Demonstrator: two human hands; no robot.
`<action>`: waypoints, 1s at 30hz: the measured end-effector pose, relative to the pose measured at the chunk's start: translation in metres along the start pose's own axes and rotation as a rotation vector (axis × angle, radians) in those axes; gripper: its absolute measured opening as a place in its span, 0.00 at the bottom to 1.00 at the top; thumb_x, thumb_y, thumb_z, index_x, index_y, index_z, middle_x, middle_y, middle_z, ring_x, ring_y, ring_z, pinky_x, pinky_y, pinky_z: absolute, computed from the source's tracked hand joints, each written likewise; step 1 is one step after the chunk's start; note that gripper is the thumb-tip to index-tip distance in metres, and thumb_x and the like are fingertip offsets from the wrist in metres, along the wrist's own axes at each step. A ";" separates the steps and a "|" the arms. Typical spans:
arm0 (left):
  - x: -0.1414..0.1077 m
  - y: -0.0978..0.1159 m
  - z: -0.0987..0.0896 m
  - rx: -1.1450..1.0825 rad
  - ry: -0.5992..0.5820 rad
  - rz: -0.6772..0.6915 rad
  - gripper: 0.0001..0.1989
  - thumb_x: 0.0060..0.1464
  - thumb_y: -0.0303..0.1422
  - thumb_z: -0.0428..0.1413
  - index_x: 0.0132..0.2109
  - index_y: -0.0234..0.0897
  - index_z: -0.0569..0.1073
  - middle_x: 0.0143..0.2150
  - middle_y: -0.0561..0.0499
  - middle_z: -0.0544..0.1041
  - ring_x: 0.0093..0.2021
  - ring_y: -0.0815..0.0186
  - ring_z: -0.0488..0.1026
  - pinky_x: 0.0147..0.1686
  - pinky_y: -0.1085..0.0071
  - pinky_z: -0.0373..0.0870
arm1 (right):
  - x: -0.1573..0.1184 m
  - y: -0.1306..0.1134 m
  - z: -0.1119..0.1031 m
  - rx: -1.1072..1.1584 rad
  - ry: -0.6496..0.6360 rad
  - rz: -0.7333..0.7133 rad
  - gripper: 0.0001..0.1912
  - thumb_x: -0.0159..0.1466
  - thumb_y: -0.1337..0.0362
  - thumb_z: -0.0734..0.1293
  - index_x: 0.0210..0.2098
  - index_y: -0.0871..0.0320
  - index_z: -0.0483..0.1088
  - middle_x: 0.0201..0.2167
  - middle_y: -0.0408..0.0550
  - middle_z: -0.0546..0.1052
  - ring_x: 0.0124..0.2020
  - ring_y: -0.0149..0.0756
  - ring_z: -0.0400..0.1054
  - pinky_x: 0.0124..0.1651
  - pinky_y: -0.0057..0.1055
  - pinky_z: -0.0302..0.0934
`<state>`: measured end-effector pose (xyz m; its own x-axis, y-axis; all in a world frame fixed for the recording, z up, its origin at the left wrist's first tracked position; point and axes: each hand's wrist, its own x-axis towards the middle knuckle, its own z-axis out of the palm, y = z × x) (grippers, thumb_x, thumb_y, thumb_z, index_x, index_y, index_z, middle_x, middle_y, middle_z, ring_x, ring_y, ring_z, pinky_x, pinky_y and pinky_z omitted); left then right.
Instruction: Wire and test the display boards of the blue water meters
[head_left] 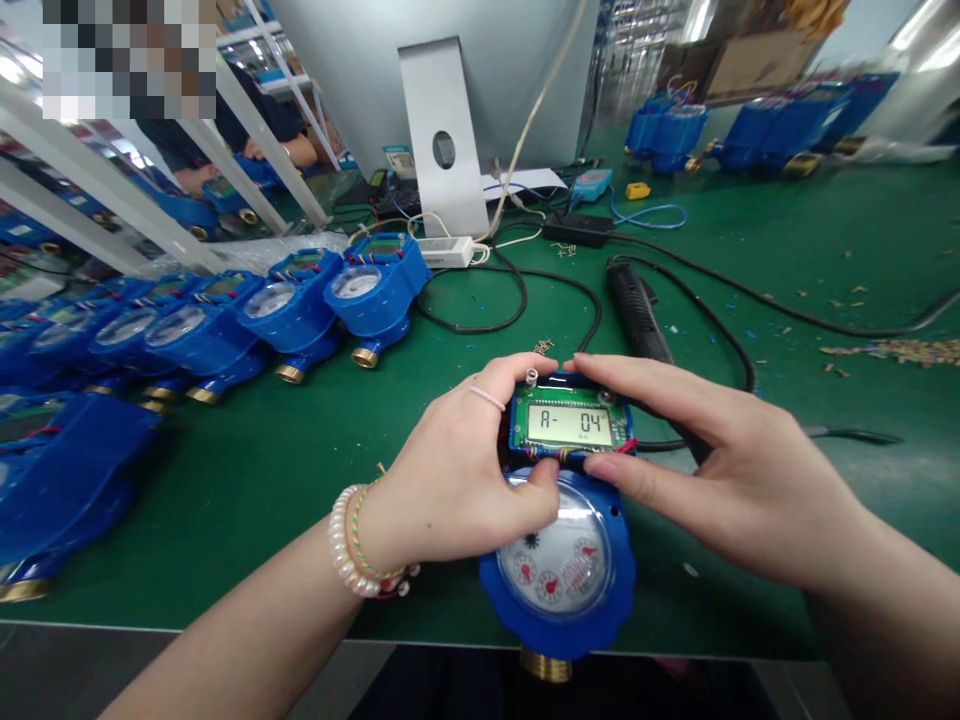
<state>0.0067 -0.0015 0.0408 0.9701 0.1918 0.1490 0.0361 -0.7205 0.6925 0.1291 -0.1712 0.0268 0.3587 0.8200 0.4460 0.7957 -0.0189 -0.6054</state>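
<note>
A blue water meter (491, 585) stands at the table's front edge, its round dial facing up and a brass fitting (547, 665) below. Behind the dial sits a green circuit board (519, 425) whose lit display (570, 425) reads "A- 04". My left hand (457, 480) grips the left side of the board housing, thumb at its near edge and fingers at the far edge. My right hand (720, 470) grips the housing's right side, thumb by the red wires (626, 446). Beyond my right hand lies a black electric screwdriver (637, 310) with a cord.
Several blue meters (375, 290) line the left side, and others (667, 130) stand at the back right. A monitor stand (446, 140) rises behind. Black cables (517, 320) cross the green table (262, 500); loose screws (900, 350) lie right. Another person's hands (277, 150) show back left.
</note>
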 end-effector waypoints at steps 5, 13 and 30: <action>0.000 -0.002 -0.005 -0.048 -0.037 -0.016 0.31 0.46 0.29 0.60 0.58 0.38 0.62 0.52 0.52 0.74 0.47 0.65 0.74 0.46 0.72 0.70 | 0.005 0.000 0.002 0.027 -0.048 0.057 0.28 0.63 0.59 0.69 0.59 0.60 0.62 0.56 0.43 0.68 0.56 0.29 0.63 0.59 0.16 0.54; 0.004 -0.009 -0.015 -0.216 -0.118 0.011 0.34 0.47 0.30 0.64 0.59 0.35 0.58 0.57 0.49 0.72 0.55 0.67 0.70 0.52 0.78 0.66 | 0.015 0.001 0.011 0.015 -0.100 0.126 0.31 0.59 0.54 0.72 0.58 0.57 0.64 0.55 0.43 0.71 0.54 0.37 0.66 0.56 0.28 0.62; 0.003 -0.031 -0.036 -0.318 -0.219 0.018 0.33 0.46 0.33 0.67 0.58 0.41 0.65 0.62 0.48 0.68 0.62 0.58 0.64 0.62 0.62 0.60 | 0.014 0.004 0.012 -0.038 -0.128 0.137 0.27 0.60 0.55 0.70 0.56 0.55 0.65 0.57 0.48 0.68 0.57 0.46 0.63 0.58 0.47 0.60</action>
<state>0.0001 0.0454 0.0447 0.9994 0.0092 0.0320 -0.0238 -0.4732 0.8806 0.1315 -0.1536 0.0228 0.4017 0.8744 0.2719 0.7623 -0.1548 -0.6284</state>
